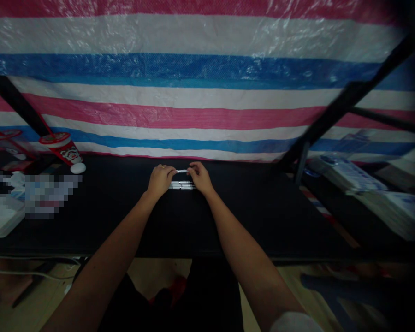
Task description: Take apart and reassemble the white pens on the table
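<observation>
My left hand (161,179) and my right hand (199,177) meet at the far middle of a black table (124,216). Between their pinched fingertips they hold a small thin white piece (181,171), one hand at each end. Just below it, a few slim white sticks (181,186) lie side by side on the table, between the two hands. Both hands have their fingers curled. I cannot make out what the white pieces are.
A red paper cup (62,147) with a white lid lies tilted at the table's far left, beside papers and a blurred patch. Stacks of printed packets (370,189) sit at the right under a black metal frame (335,110). A striped tarp (193,83) hangs behind.
</observation>
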The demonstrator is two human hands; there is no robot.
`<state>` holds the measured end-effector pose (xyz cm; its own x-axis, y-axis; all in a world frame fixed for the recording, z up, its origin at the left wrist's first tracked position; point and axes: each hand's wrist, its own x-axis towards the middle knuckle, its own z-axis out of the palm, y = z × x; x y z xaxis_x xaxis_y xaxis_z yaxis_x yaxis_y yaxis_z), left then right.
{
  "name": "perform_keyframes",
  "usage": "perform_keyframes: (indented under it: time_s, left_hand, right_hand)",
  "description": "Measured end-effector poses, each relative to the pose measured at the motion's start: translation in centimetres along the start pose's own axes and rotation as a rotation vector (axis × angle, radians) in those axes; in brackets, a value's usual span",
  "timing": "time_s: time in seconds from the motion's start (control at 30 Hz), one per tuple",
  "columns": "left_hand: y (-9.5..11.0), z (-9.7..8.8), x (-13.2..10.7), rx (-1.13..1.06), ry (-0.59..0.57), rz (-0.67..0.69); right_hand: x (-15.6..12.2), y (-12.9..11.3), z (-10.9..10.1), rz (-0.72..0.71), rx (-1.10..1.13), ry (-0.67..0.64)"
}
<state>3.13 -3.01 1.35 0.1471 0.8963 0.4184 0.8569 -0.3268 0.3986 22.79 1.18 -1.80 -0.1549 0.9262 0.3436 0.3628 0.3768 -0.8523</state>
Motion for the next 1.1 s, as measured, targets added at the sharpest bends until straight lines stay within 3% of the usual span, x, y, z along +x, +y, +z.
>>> perform_keyframes:
  time_s: [0.13,0.3,0.53,0.67,0.83,1.1]
  left_hand:
    - [-0.01,-0.01,0.01,0.003,0.001,0.001]
    - [0.29,-0.25,-0.11,0.030,-0.005,0.038]
    - [0.39,-0.03,-0.14,0.055,0.044,0.009]
    - [0.58,-0.32,-0.21,0.029,0.036,0.028]
    - [0.49,-0.01,-0.22,0.071,0.057,0.044]
    - [0.51,-0.21,-0.30,0.066,0.050,0.073]
  right_hand:
    - [0.08,0.32,-0.01,-0.052,-0.001,0.008]
    - [-0.02,0.03,-0.26,-0.014,-0.087,0.025]
    - [-0.02,0.01,-0.28,-0.123,0.017,0.028]
    - [-0.03,0.02,-0.38,-0.093,-0.091,0.026]
    - [0.01,0.26,-0.17,-0.114,0.017,0.041]
    - [-0.25,-0.34,-0.36,-0.072,-0.047,0.042]
